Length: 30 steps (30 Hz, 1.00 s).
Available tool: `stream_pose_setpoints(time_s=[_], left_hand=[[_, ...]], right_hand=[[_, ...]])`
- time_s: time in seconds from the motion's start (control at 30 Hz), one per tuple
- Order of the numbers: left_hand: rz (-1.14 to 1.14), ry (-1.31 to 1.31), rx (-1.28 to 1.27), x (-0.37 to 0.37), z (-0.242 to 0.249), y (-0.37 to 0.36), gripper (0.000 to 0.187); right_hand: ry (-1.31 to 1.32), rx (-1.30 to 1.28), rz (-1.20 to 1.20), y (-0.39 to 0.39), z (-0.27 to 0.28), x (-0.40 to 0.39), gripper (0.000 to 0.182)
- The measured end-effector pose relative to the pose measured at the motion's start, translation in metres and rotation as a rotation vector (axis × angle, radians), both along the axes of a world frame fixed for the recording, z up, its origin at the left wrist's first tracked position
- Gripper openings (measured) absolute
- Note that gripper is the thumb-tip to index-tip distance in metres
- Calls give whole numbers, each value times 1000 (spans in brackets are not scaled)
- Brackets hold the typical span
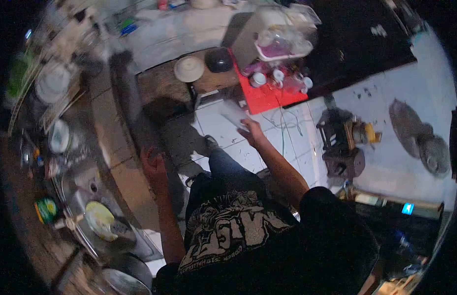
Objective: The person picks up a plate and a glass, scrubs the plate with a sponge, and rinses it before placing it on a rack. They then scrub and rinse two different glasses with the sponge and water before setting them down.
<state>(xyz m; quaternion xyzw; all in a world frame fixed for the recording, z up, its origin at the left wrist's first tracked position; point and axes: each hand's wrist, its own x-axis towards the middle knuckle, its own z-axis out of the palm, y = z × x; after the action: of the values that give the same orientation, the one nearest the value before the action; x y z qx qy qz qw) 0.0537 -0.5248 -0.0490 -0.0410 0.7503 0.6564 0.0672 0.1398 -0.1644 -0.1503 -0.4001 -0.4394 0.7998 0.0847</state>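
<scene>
My right hand (251, 131) is closed around the near end of a pale, elongated object (232, 113), held above the white floor tiles. Motion blur hides the object's exact kind. My left hand (153, 166) hangs in shadow beside the counter edge, fingers apart, with nothing visible in it. Ahead of the right hand is a red tabletop (262, 101) with several white-capped containers. A cream round lid or plate (189, 69) and a dark bowl (219, 60) sit on a wooden surface beyond both hands.
On the left, a metal sink (142, 241) holds a yellowish dish (100, 219); a green tub (46, 210) stands beside it. A white basket (287, 53) is past the red tabletop. Thin cords (282, 123) trail over the floor. Small dark furniture (339, 142) stands at the right wall.
</scene>
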Motion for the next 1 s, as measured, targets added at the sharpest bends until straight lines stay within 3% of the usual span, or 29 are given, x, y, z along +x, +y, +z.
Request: stream_pose_setpoints(time_s=[0.07,0.2,0.27,0.33,0.43,0.53,0.57,0.63,0.7,0.8,0.93,1.0], left_hand=[[-94,11,-32,-12,3,35,54],[-224,23,-21,-43,-27,93,53],[-318,68,-96,-47,-31,131,53],[-405,121,-177,-47,-31,169,53],[-417,34,-293,-51,-63,221,53],[-534,63,-485,-44,-72,268,55],[-568,-36,-447,-41,-86,281,56],[-609,-154,-427,-39,-94,303,56],[-758,-189,-635,-40,-92,320,59],[-738,-202,-540,-46,-134,303,62],[-799,-165,-776,-61,-97,341,64],[-662,-388,-844,-66,-106,330,63]], right_hand=[[-205,-33,-290,41,-6,55,64],[-424,21,-628,93,-20,93,63],[-556,308,-509,119,-3,87,70],[-601,348,-447,164,-2,87,79],[-839,876,-251,246,-20,81,77],[-907,960,-328,326,-31,83,73],[-918,940,-341,356,-35,78,73],[-953,971,-242,404,-39,71,72],[-975,963,-173,435,-50,60,73],[-999,983,-86,465,-80,41,74],[-1013,883,51,477,-102,11,72],[-1006,869,47,477,-110,0,71]])
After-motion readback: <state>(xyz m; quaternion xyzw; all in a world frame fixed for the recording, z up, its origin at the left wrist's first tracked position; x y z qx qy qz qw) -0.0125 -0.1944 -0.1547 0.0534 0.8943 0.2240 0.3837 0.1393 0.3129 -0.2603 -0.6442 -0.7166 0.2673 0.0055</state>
